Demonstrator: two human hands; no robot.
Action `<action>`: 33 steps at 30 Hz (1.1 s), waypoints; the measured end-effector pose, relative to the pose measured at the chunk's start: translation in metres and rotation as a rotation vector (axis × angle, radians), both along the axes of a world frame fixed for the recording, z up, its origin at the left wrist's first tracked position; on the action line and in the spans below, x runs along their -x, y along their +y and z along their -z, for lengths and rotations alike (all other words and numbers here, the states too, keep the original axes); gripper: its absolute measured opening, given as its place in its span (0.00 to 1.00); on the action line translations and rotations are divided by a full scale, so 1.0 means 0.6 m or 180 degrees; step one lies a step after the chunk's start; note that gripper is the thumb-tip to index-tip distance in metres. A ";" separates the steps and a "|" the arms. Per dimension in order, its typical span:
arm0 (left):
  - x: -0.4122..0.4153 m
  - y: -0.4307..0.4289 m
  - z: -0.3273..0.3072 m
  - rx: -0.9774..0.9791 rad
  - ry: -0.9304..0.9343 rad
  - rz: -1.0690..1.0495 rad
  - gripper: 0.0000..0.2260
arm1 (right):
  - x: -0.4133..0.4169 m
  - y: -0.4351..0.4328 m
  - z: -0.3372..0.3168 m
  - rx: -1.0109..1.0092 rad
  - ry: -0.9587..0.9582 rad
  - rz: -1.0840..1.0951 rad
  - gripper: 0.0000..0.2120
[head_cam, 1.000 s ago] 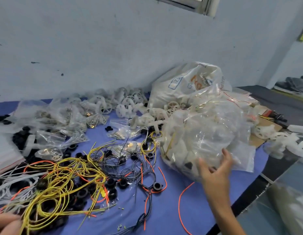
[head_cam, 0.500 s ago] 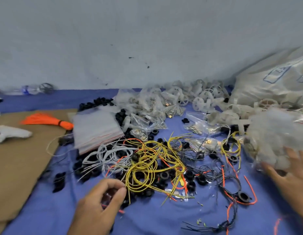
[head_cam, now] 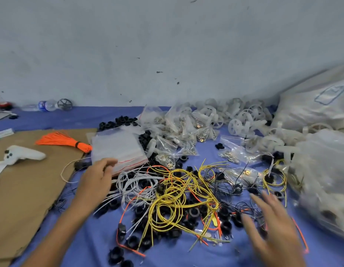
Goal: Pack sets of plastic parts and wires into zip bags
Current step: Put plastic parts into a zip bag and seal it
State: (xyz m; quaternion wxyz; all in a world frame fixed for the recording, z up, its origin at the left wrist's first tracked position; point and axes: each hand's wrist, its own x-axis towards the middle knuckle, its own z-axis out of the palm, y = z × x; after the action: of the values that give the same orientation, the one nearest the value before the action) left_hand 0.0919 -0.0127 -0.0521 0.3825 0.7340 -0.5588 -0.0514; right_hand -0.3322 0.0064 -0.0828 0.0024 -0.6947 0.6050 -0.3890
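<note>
A tangle of yellow wires (head_cam: 179, 191), white wires (head_cam: 136, 184) and black plastic rings (head_cam: 193, 211) lies on the blue cloth (head_cam: 90, 234). A stack of empty zip bags (head_cam: 119, 149) sits behind it. My left hand (head_cam: 99, 180) reaches toward the stack's near edge, fingers loosely bent, holding nothing. My right hand (head_cam: 271, 226) hovers blurred over the wires at the right, fingers spread. White plastic wheels (head_cam: 240, 120) and small filled bags (head_cam: 179, 132) lie at the back.
A large clear bag of white parts (head_cam: 325, 178) stands at the right, a printed sack (head_cam: 317, 105) behind it. Brown cardboard (head_cam: 23, 185) at the left bears a white controller (head_cam: 23, 154) and an orange wire bundle (head_cam: 61, 140). A water bottle (head_cam: 46, 106) lies by the wall.
The view has swung left. My left hand moved from the wire pile up toward the zip bag stack. My right hand left the big bag and came over the wires.
</note>
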 end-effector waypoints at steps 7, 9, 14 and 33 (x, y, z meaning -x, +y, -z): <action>-0.078 -0.113 0.034 -0.1691 -0.0395 0.0177 0.22 | -0.170 -0.006 0.036 -0.0324 0.0772 -0.0672 0.24; -0.082 -0.118 0.044 -0.1514 -0.0495 0.0078 0.19 | -0.174 -0.005 0.047 -0.0432 0.0903 -0.0722 0.29; -0.094 -0.115 0.031 -0.0900 -0.1053 -0.0159 0.07 | -0.172 -0.012 0.053 -0.0480 0.0896 -0.0664 0.21; 0.152 0.021 -0.075 -0.0157 -0.2511 0.0645 0.25 | -0.172 0.006 0.038 -0.0768 0.0906 -0.0738 0.24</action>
State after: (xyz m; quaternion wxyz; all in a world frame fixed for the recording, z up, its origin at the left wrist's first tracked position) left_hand 0.0009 0.0000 -0.0072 0.1141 0.6476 -0.7308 0.1833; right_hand -0.2288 0.0099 -0.1058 0.0448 -0.8023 0.5575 -0.2089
